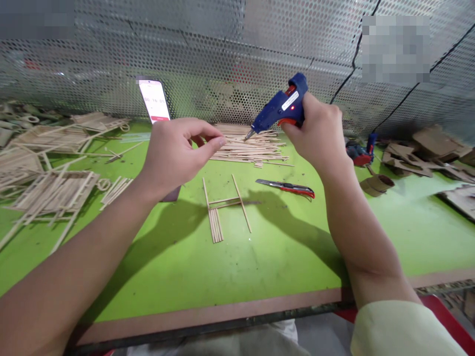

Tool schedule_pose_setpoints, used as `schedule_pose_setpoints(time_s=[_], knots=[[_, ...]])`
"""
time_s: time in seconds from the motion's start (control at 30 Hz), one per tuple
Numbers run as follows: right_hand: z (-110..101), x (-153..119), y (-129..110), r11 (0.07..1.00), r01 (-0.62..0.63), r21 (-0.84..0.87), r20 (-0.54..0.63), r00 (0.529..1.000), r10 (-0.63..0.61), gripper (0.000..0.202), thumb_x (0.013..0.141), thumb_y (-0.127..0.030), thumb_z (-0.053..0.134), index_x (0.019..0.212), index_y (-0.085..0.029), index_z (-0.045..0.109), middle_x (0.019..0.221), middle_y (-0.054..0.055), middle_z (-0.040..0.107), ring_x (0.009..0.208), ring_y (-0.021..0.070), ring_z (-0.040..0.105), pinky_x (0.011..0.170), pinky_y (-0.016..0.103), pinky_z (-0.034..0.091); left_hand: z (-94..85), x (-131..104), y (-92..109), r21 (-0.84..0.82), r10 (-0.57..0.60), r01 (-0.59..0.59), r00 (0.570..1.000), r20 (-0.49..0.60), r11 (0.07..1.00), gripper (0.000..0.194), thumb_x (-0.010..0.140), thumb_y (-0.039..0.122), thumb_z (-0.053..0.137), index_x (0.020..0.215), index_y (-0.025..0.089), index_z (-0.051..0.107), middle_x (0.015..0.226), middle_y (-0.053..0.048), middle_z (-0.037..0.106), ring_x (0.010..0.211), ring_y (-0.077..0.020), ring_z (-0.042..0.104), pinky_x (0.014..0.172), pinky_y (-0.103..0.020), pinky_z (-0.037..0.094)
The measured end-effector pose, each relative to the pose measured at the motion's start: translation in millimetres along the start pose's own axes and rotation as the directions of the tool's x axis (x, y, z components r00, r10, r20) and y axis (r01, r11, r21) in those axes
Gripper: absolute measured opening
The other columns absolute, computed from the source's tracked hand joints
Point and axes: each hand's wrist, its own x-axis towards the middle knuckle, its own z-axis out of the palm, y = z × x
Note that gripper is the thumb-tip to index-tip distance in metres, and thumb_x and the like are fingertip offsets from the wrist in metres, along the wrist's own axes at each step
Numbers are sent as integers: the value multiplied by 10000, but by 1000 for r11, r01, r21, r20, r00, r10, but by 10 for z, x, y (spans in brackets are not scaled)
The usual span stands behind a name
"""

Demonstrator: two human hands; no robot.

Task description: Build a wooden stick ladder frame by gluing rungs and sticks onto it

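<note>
The right hand (321, 131) grips the glue gun (276, 110), right of upper centre; the left hand (178, 151) pinches narrowly, contents unclear. Best keep the hot tip (249, 134) off fingers and dab sparingly on the stick frame (224, 200), mid-frame.

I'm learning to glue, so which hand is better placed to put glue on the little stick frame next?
Probably the right hand: it grips the blue glue gun, whose red light glows and whose nozzle points downward. The left hand has no glue gun.
</note>
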Motion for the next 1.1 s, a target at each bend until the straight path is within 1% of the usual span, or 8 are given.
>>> schedule_pose_setpoints(time_s=[0.17, 0.3, 0.43, 0.53, 0.67, 0.87, 1.1], knots=[[13, 10, 35, 999, 8, 38, 34, 999, -9, 152, 894, -324, 665, 1034, -302, 607, 799, 48, 650, 839, 321, 661, 739, 413, 474, -6, 4, 11, 6, -1, 1, 1000, -4, 1000, 73, 955, 221, 817, 918, 217, 880, 848, 29, 849, 737, -130, 739, 702, -259, 594], [3, 15, 43, 999, -9, 49, 52, 999, 6, 146, 904, -325, 659, 1036, -300, 601, 795, 45, 637, 839, 326, 668, 753, 425, 488, -24, 14, 14, 24, -15, 15, 1000, -7, 1000, 82, 954, 244, 806, 922, 227, 879, 849, 34, 849, 727, -138, 729, 713, -276, 594], [-9, 12, 25, 999, -12, 49, 37, 999, 11, 149, 888, -325, 666, 1027, -301, 616, 790, 49, 640, 841, 330, 673, 747, 424, 491, -53, 23, 35, 31, -52, 52, 999, 1, 998, 89, 949, 239, 800, 915, 230, 882, 854, 16, 858, 721, -144, 722, 739, -284, 597], [-7, 12, 21, 999, -5, 53, 21, 1000, 4, 174, 886, -326, 665, 1055, -299, 637, 790, 51, 648, 857, 340, 683, 746, 425, 495, -67, 26, 47, 30, -70, 70, 998, 2, 997, 98, 946, 264, 798, 915, 238, 887, 860, 10, 861, 726, -151, 726, 750, -288, 603], [-2, 14, 29, 997, -19, 69, 45, 999, 16, 192, 899, -321, 652, 1089, -291, 646, 808, 54, 650, 855, 343, 691, 762, 432, 497, -78, 28, 49, 50, -80, 81, 997, -14, 995, 116, 946, 308, 794, 922, 251, 892, 857, 10, 859, 722, -154, 717, 744, -297, 601], [-8, 2, 28, 998, -12, 62, 14, 1000, 11, 193, 886, -324, 657, 1077, -300, 656, 785, 45, 655, 845, 332, 682, 741, 417, 495, -92, 40, 48, 48, -80, 81, 997, -9, 996, 117, 953, 282, 790, 924, 228, 890, 855, 0, 855, 724, -147, 708, 748, -294, 588], [-9, 1, 31, 995, -19, 97, 16, 1000, 18, 148, 894, -315, 640, 1040, -295, 637, 784, 45, 642, 831, 328, 678, 744, 421, 488, -112, 43, 44, 55, -66, 67, 997, -26, 996, 114, 949, 292, 800, 922, 227, 890, 840, 0, 844, 706, -145, 697, 721, -293, 579]])
